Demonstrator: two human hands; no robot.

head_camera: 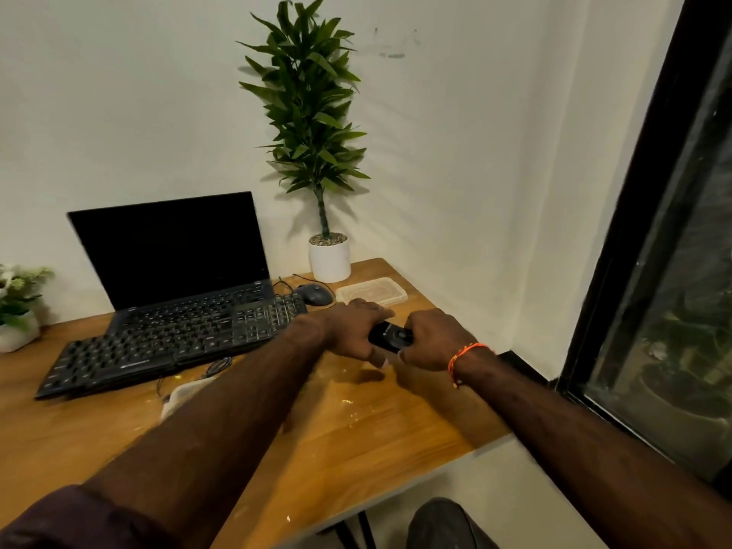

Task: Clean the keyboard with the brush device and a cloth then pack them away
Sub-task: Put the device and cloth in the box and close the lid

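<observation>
both left hand (352, 330) and right hand (429, 338) curled tight around black brush device (390, 336) above desk (356, 422); could slip, dropping onto wood if tugged apart hard.

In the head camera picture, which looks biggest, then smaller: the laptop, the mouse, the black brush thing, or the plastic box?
1. Laptop
2. Plastic box
3. Mouse and brush device look alike; hands partly cover the device, so unsure.

Dark maroon sleeve (71, 517), orange wrist thread (461, 356)

Black gear, brown wood, green leaves

Black brush device (390, 336) between both hands; orange thread (464, 356) on the right wrist; black keyboard (166, 342) left of them; brown table (356, 429) beneath.
</observation>
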